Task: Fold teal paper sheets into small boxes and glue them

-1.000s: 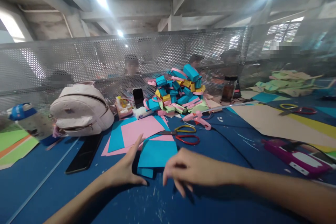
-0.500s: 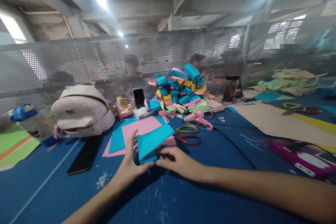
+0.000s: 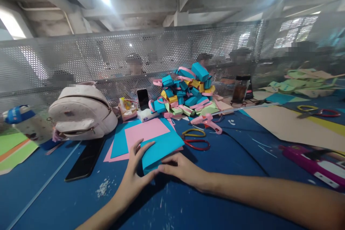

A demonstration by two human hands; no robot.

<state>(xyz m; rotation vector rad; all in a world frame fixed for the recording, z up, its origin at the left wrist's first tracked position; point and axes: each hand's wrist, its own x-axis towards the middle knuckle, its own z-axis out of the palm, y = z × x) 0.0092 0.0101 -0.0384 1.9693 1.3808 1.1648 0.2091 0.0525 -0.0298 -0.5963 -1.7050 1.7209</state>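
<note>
Between my two hands is a folded piece of blue paper (image 3: 161, 148), with a flap reaching out to the right. My left hand (image 3: 137, 170) grips its left side, fingers over the top and thumb at the lower front edge. My right hand (image 3: 184, 169) pinches the lower front edge from the right, some fingers hidden beneath the flap. Behind it lie flat pink sheets (image 3: 145, 130) and blue sheets (image 3: 118, 147). To the right rest scissors (image 3: 198, 145) with one red and one yellow handle, and a pink glue gun (image 3: 207, 122).
A pile of folded paper pieces (image 3: 185, 91) rises at the back. A white backpack (image 3: 83, 113), a black phone (image 3: 85, 160) and a bottle (image 3: 31, 125) stand or lie left. Beige card (image 3: 285, 124) and a magenta case (image 3: 312, 165) lie right. A perforated metal screen (image 3: 167, 50) runs behind.
The blue paper's flap has come down lower and flatter. My left fingers have moved onto its top, and my right hand stays at the lower edge. The view has shifted slightly.
</note>
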